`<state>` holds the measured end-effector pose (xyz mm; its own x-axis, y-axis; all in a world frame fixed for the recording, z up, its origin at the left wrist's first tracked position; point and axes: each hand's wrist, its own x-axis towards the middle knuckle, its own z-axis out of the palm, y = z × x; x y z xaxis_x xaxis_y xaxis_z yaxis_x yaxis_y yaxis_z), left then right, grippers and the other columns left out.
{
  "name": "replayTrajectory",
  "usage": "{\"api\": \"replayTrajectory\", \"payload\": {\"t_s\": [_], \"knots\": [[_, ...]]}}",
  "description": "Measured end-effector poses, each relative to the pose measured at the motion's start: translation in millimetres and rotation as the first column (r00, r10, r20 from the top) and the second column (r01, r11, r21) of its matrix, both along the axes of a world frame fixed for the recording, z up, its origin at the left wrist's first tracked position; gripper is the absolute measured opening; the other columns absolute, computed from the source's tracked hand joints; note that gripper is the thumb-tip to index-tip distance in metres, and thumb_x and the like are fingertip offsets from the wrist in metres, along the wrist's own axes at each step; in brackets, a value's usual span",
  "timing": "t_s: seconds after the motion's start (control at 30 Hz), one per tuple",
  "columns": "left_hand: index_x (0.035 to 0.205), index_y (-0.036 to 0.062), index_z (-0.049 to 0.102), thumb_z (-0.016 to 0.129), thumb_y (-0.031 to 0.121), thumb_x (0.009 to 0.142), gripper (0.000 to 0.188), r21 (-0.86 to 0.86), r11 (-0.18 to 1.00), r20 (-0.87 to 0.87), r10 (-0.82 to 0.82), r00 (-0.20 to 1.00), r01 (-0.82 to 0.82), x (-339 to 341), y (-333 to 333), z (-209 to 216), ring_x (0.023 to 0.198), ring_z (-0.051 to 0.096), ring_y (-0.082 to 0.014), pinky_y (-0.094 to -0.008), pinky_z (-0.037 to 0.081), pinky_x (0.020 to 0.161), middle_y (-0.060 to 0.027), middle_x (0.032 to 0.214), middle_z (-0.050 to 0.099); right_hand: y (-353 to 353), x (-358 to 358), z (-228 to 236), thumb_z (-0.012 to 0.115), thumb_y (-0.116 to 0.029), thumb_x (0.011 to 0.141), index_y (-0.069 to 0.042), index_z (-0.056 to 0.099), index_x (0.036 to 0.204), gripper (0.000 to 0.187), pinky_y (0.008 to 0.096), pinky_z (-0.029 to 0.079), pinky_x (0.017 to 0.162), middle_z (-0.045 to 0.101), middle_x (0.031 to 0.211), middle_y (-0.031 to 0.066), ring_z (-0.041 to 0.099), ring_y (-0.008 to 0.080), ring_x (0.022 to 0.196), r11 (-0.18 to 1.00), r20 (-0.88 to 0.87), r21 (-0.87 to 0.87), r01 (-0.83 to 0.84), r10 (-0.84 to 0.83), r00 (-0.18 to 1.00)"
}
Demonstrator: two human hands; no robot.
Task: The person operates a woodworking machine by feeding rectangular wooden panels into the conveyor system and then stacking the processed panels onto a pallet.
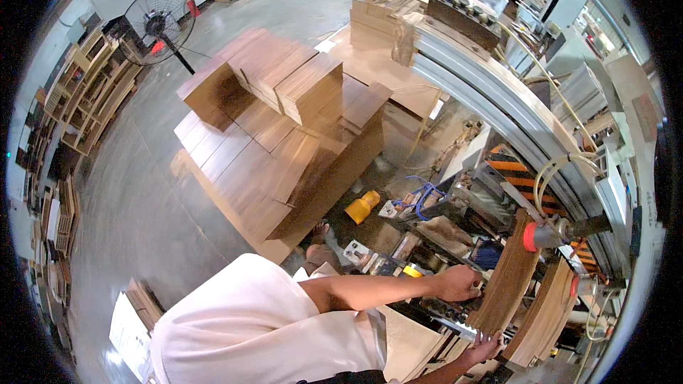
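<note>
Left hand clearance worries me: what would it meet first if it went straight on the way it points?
The left hand would probably meet the side of the nearer brown wooden board first; depth is unclear, so the remaining gap, if any, can't be judged.

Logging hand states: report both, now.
Left hand: curled beside the brown wood; grip unclear.
Right hand: at the wood's near end; grip unclear.

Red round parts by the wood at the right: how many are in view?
2. The upper red part is by the darker wood near the left hand; the lower red part is by the lighter wood farther right. Others may be hidden.
</note>
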<state>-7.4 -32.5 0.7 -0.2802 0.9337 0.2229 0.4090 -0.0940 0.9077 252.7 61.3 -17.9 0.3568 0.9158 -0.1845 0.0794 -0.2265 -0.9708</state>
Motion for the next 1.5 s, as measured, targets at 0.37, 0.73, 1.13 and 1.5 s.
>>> {"api": "replayTrajectory", "payload": {"t_s": [0.37, 0.73, 1.13, 1.5], "knots": [[0.091, -0.0040, 0.061, 0.064, 0.030, 0.082, 0.036, -0.086, 0.992, 0.011, -0.096, 0.995, 0.097, -8.6, -4.4, 12.2, 0.082, 0.062, -0.0431, -0.0508, 0.048, 0.074, -0.0261, 0.079, 0.063, -11.1, -8.4, 8.5, 0.065, -0.038, 0.087, -0.004, 0.053, 0.123, 0.051, 0.0408, 0.052, 0.086, 0.057, 0.119, 0.0150, 0.058, 0.0304, 0.105, 0.996, -0.041, 0.035, -0.078, 0.080, 0.996], [0.095, -0.0014, 0.060, 0.057, 0.034, 0.088, 0.036, -0.125, 0.987, -0.028, -0.108, 0.994, 0.103, -7.7, -3.2, 9.0, 0.082, 0.059, -0.0455, -0.0523, 0.048, 0.075, -0.0264, 0.082, 0.061, -15.9, -1.0, 0.7, 0.066, -0.041, 0.086, -0.005, 0.052, 0.127, 0.056, 0.0402, 0.050, 0.088, 0.055, 0.124, 0.0153, 0.055, 0.0314, 0.111, 0.992, -0.088, 0.028, -0.126, 0.128, 0.988], [0.106, 0.0039, 0.061, 0.057, 0.041, 0.089, 0.041, -0.211, 0.969, -0.025, -0.133, 0.991, 0.125, -6.8, 0.7, 16.6, 0.082, 0.062, -0.0437, -0.0516, 0.049, 0.074, -0.0241, 0.089, 0.065, -7.9, -1.0, -6.9, 0.066, -0.042, 0.086, -0.004, 0.047, 0.132, 0.062, 0.0407, 0.052, 0.086, 0.050, 0.127, 0.0164, 0.051, 0.0318, 0.113, 0.995, -0.208, 0.010, -0.103, 0.103, 0.973], [0.100, 0.0010, 0.064, 0.060, 0.039, 0.087, 0.040, -0.211, 0.972, -0.019, -0.114, 0.993, 0.108, -4.0, 0.0, 20.5, 0.078, 0.064, -0.0380, -0.0458, 0.049, 0.072, -0.0231, 0.082, 0.065, -9.6, -6.2, -5.2, 0.067, -0.035, 0.087, -0.004, 0.050, 0.125, 0.052, 0.0414, 0.052, 0.083, 0.053, 0.121, 0.0136, 0.054, 0.0298, 0.110, 0.998, -0.234, 0.021, -0.051, 0.054, 0.971]]}}
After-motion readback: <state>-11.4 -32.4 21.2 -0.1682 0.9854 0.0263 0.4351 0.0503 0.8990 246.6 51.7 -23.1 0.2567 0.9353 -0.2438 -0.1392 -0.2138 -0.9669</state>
